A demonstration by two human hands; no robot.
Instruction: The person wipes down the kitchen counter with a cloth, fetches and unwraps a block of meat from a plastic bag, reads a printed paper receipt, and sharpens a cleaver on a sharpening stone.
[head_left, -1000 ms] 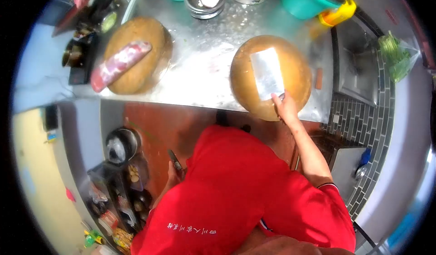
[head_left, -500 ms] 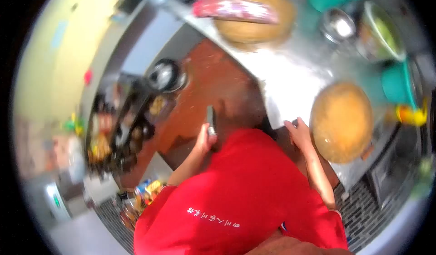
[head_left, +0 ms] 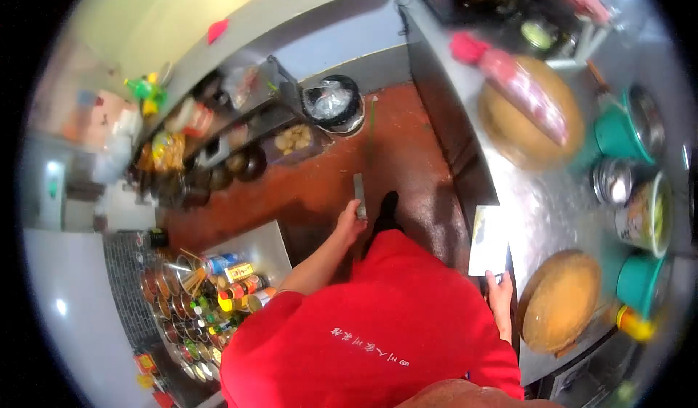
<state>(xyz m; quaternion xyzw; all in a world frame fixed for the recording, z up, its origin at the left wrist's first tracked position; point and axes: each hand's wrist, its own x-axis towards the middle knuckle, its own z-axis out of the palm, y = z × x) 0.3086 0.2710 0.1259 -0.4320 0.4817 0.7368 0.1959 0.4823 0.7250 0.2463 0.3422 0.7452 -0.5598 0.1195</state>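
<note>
My left hand (head_left: 351, 224) is closed around a grey rectangular sharpening stone (head_left: 359, 192), whose far end sticks out over the floor. In my right hand (head_left: 499, 296), beside the edge of the steel counter, is a cleaver (head_left: 488, 241) with a broad, bright rectangular blade. My fingers cover its handle. To the right of that hand a round wooden chopping board (head_left: 561, 303) lies on the steel counter (head_left: 534, 223). Farther along, a long piece of pink and white meat (head_left: 529, 97) rests across a second round board (head_left: 502, 133).
Teal tubs (head_left: 614, 133), a metal bowl (head_left: 611, 181) and a white bucket (head_left: 649, 215) line the counter's right side. Bottles and jars (head_left: 211, 310) crowd a table at lower left. A lined black bin (head_left: 332, 103) stands on the red floor (head_left: 407, 132), near low shelves (head_left: 254, 121).
My view has swung left, so the counter and boards appear farther right and more of the floor shows. Both hands keep hold of the same things, and the cleaver's blade reflects less glare.
</note>
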